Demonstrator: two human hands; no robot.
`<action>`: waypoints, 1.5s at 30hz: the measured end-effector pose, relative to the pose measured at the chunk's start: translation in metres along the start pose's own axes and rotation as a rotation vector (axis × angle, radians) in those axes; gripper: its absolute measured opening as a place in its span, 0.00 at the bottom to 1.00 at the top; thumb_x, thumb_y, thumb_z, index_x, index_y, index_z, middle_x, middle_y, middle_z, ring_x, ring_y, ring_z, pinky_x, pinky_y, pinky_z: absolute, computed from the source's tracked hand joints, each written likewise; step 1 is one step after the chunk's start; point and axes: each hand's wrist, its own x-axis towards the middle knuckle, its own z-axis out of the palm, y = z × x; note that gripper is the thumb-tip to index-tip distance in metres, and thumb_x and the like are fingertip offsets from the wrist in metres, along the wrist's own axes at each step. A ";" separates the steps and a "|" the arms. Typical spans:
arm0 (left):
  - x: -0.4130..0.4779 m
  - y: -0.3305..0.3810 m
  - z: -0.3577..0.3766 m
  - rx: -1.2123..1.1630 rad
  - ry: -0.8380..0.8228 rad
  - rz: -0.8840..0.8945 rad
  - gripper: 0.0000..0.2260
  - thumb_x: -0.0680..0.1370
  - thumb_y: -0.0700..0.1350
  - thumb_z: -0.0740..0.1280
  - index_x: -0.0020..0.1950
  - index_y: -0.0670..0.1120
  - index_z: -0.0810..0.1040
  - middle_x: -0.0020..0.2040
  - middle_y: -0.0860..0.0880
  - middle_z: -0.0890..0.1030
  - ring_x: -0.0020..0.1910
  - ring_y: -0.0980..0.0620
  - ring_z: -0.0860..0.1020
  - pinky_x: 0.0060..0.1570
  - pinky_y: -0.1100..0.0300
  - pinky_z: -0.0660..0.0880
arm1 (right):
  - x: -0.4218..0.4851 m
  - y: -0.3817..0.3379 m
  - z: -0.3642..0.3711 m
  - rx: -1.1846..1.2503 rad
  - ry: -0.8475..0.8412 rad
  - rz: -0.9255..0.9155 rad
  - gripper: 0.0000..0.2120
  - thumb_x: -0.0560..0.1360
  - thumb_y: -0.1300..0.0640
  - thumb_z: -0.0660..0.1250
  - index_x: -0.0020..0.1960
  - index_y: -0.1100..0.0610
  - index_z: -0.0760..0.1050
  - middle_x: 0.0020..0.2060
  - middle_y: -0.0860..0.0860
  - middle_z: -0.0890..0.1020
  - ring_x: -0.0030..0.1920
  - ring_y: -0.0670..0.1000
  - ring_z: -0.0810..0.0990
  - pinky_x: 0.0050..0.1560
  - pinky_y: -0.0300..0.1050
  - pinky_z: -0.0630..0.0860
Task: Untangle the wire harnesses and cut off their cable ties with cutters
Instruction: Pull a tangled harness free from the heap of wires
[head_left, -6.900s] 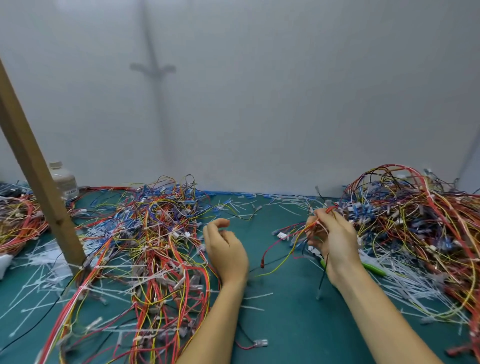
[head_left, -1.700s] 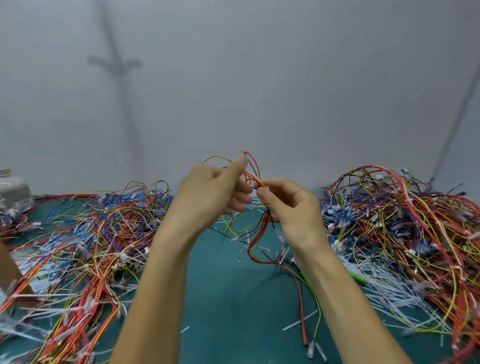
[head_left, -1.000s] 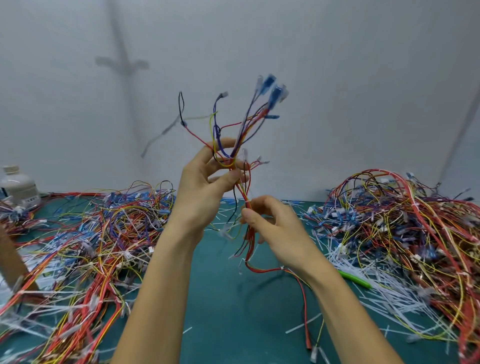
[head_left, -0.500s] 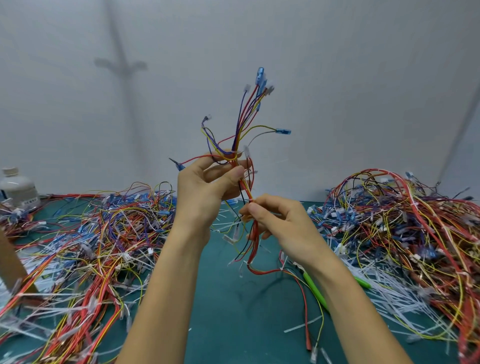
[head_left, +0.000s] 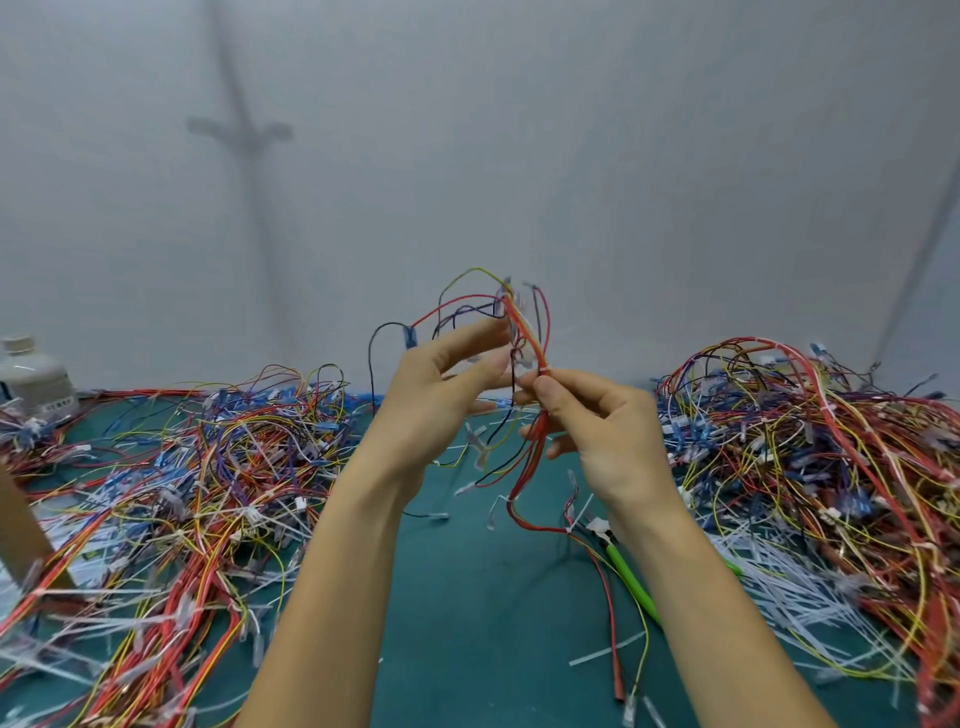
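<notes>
A wire harness (head_left: 531, 338) of red, yellow and dark wires is held in the air above the middle of the bench (head_left: 467, 639), its tails hanging down to the teal surface. The right hand (head_left: 602, 421) has its grip clamped on the bundle, thumb and forefinger pinching just below a white cable tie (head_left: 543, 369). The left hand (head_left: 441, 400) has its grip apart, fingers straight, tips at the loose upper wires. Green-handled cutters (head_left: 631, 577) lie on the bench under the right forearm. A left pile (head_left: 208, 467) of tangled harnesses spreads toward the left edge and a right pile (head_left: 805, 441) toward the right edge, with white tie offcuts (head_left: 779, 587) beside the right pile. A white bottle (head_left: 36, 374) stands at the far left corner
</notes>
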 end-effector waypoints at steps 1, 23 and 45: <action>-0.001 0.000 -0.001 0.009 -0.012 -0.015 0.11 0.81 0.42 0.64 0.63 0.51 0.79 0.58 0.54 0.83 0.54 0.54 0.83 0.53 0.57 0.80 | 0.001 0.000 -0.001 0.023 0.024 0.013 0.09 0.78 0.60 0.67 0.46 0.49 0.83 0.39 0.47 0.87 0.34 0.48 0.84 0.30 0.35 0.75; -0.001 -0.008 0.009 0.047 -0.032 -0.020 0.04 0.77 0.40 0.70 0.49 0.43 0.84 0.42 0.45 0.86 0.39 0.53 0.85 0.40 0.62 0.81 | 0.002 -0.001 -0.002 -0.020 -0.109 0.008 0.14 0.79 0.66 0.64 0.58 0.50 0.80 0.52 0.52 0.84 0.50 0.44 0.82 0.47 0.35 0.76; 0.006 0.003 0.002 -0.586 0.326 -0.044 0.09 0.80 0.35 0.62 0.49 0.43 0.80 0.45 0.52 0.86 0.44 0.58 0.84 0.37 0.69 0.77 | -0.003 0.012 -0.012 -0.257 -0.564 0.357 0.20 0.81 0.58 0.62 0.72 0.54 0.64 0.47 0.55 0.87 0.51 0.49 0.85 0.61 0.40 0.75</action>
